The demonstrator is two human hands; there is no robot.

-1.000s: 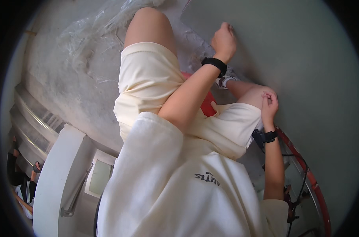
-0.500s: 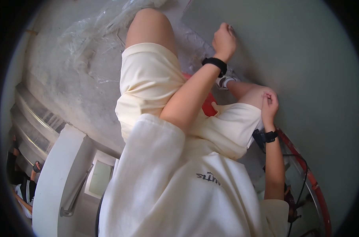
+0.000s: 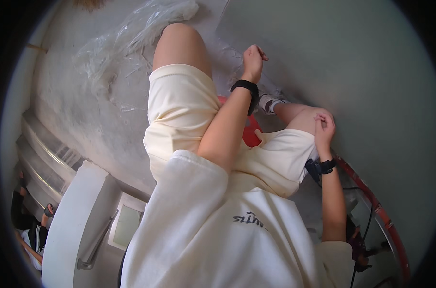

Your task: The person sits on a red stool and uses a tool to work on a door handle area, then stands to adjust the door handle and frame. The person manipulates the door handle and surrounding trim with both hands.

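My left hand (image 3: 254, 62) is raised in front of me with its fingers curled. It is beside the edge of a large grey-green flat surface (image 3: 371, 72). The inside of the fingers is turned away, so anything in them is hidden. My right hand (image 3: 325, 127) rests at my right knee (image 3: 307, 117) with its fingers loosely bent and nothing seen in them. Each wrist wears a black band, the left wristband (image 3: 247, 89) and the right wristband (image 3: 327, 166). Cream shorts (image 3: 182, 101) cover my thighs, and a red thing (image 3: 251, 134) shows between them.
Crumpled clear plastic sheeting (image 3: 127, 43) lies on the grey floor (image 3: 117, 129) at the left. A red curved rail (image 3: 379, 211) and a black cable (image 3: 370, 225) run at the right. Steps (image 3: 47, 163), a white wall (image 3: 74, 221) and another person (image 3: 33, 235) are at the lower left.
My left hand has moved left and nearer to my body, away from the grey-green surface. My right hand stays at the knee. The view has shifted slightly.
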